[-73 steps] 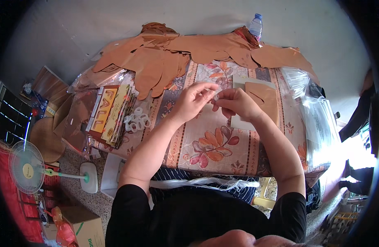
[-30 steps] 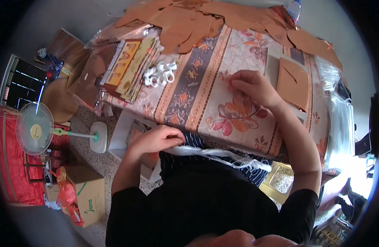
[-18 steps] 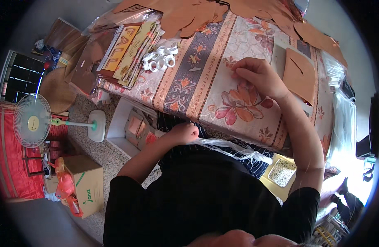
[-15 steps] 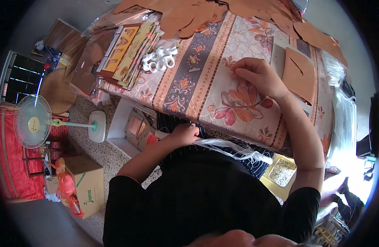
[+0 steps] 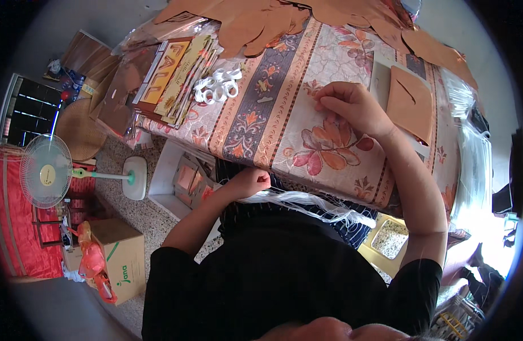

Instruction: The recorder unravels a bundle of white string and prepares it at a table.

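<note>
My right hand (image 5: 357, 109) hovers above the flowered tablecloth (image 5: 261, 128), thumb and fingertips pinched together. Whatever the pinch holds, if anything, is too fine to see. Just right of it lies a brown leather-like piece (image 5: 410, 105) on a pale flat sheet (image 5: 380, 79). My left hand (image 5: 254, 183) is closed at the table's near edge, above my lap. Its fingers hide what they may hold. A loose bundle of white strands (image 5: 312, 202) stretches across my lap from beneath that hand toward the right.
Printed cards (image 5: 173, 79) are stacked at the table's left, beside rolls of white ribbon (image 5: 217, 88). Brown leaf-shaped cutouts (image 5: 261, 25) cover the far edge. Clear plastic packets (image 5: 463, 148) hang at the right. On the left stand a fan (image 5: 46, 171) and a carton (image 5: 124, 264).
My left hand has shifted slightly left, and the white strands now show farther left below it. The right hand keeps its pinch in nearly the same place.
</note>
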Demonstrator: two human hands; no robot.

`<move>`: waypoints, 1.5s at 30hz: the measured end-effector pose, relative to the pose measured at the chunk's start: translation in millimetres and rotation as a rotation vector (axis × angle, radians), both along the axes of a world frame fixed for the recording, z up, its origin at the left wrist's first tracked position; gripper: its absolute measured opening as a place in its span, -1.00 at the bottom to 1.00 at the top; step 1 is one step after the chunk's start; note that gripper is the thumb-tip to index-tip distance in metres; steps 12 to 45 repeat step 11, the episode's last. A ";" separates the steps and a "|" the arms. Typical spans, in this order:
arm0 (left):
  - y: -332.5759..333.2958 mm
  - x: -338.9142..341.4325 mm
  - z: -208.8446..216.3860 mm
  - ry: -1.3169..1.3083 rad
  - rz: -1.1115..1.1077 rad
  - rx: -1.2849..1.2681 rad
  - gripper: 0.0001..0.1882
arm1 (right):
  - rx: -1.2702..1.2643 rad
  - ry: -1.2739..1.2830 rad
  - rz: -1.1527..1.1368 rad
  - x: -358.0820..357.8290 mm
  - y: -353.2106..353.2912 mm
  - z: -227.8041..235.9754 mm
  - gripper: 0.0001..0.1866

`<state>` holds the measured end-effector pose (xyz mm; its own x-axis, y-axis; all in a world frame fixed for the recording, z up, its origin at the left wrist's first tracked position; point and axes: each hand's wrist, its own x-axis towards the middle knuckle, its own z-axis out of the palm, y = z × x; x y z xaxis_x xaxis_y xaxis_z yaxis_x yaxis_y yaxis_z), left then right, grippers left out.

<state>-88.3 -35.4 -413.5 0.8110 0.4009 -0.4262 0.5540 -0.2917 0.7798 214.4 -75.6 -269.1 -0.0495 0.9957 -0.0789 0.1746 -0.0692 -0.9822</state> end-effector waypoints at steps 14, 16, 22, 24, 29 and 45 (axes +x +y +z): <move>-10.4 10.1 117.2 -0.059 -0.057 -0.123 -0.89 | 0.139 -0.226 0.118 -1.7 -3.1 10.0 -0.79; -10.4 10.1 117.2 -0.059 -0.057 -0.123 -0.89 | 0.139 -0.226 0.118 -1.7 -3.1 10.0 -0.79; -10.4 10.1 117.2 -0.059 -0.057 -0.123 -0.89 | 0.139 -0.226 0.118 -1.7 -3.1 10.0 -0.79; -10.4 10.1 117.2 -0.059 -0.057 -0.123 -0.89 | 0.139 -0.226 0.118 -1.7 -3.1 10.0 -0.79; -10.4 10.1 117.2 -0.059 -0.057 -0.123 -0.89 | 0.139 -0.226 0.118 -1.7 -3.1 10.0 -0.79; -10.4 10.1 117.2 -0.059 -0.057 -0.123 -0.89 | 0.139 -0.226 0.118 -1.7 -3.1 10.0 -0.79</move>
